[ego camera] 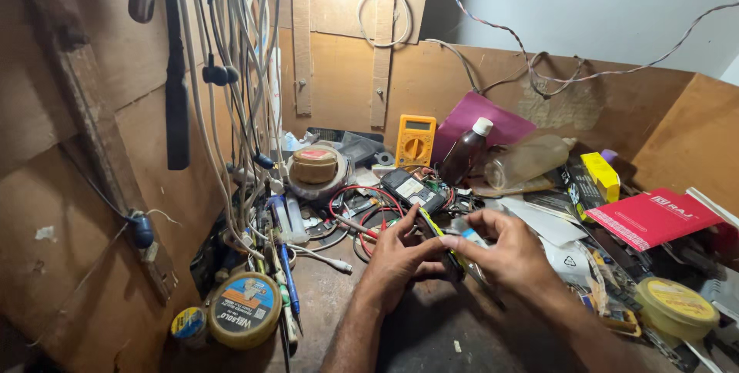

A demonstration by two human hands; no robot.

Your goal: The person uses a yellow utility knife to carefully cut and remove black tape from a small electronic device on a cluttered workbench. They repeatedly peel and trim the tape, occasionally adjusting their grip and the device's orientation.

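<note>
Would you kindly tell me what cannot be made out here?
Head view:
- Thin dark device: largely covered by left hand and right hand; kind unclear.
- Yellow tin: nearly reaches the right edge; clutter covers its base.
- Multimeter: display too small.

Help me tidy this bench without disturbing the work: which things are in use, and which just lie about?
In use: left hand, right hand, the thin dark device both hold.

Lying about: multimeter, brown bottle, red booklet, round tin, blue pen, yellow box.
</note>
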